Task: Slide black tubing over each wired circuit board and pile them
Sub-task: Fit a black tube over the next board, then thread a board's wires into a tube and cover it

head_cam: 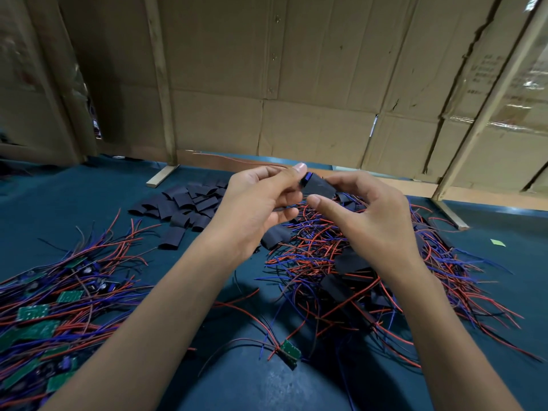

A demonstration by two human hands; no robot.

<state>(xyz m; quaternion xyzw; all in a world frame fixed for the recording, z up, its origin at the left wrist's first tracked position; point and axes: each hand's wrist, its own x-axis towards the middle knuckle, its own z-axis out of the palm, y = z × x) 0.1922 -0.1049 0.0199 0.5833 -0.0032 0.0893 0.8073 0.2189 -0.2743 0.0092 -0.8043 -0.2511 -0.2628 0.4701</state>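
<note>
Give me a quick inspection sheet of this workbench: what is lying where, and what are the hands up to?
Surface: dark teal table cover.
Job's things: bare green boards with wires heaped at left; loose black sleeves piled behind the hands; sleeved boards heaped at right; one stray board near the front edge.
Clutter: small green scrap at far right.
Grip: left hand and right hand together pinch a black sleeve with a blue part showing at its end.
Cables: red, blue and black wires spread across both heaps.
Surroundings: cardboard wall on wooden strips.
</note>
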